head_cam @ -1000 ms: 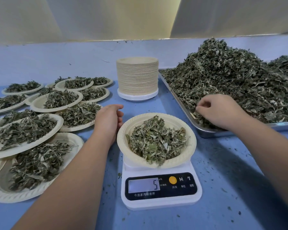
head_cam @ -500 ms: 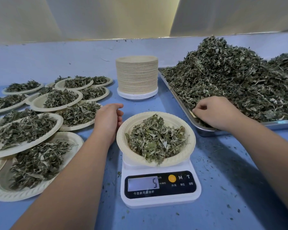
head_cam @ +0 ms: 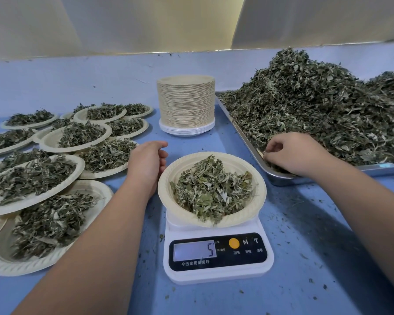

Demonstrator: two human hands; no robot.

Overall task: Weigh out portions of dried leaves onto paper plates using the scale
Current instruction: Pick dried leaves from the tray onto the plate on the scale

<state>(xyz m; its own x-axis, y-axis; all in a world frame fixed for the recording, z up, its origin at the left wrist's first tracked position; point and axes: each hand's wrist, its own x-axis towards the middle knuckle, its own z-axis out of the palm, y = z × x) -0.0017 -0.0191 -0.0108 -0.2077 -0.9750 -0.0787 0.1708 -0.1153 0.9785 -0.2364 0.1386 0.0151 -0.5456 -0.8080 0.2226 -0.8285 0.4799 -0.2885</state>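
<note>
A white kitchen scale (head_cam: 217, 258) stands in front of me, its display reading 5. On it rests a paper plate (head_cam: 255, 201) holding a small heap of dried leaves (head_cam: 210, 193). My left hand (head_cam: 146, 163) lies just left of that plate's rim, fingers curled and apart, holding nothing. My right hand (head_cam: 296, 154) is at the near left corner of the metal tray (head_cam: 282, 179), fingertips pinched on a few dried leaves. The tray carries a big pile of dried leaves (head_cam: 323, 114).
A tall stack of empty paper plates (head_cam: 186, 103) stands behind the scale. Several filled plates (head_cam: 55, 142) overlap across the left of the blue table (head_cam: 305, 258). Leaf crumbs lie scattered around the scale. A wall closes off the back.
My right hand has drawn back a little toward the tray's near corner and its fingers have pinched together on leaves. The left hand and the scale reading stay the same.
</note>
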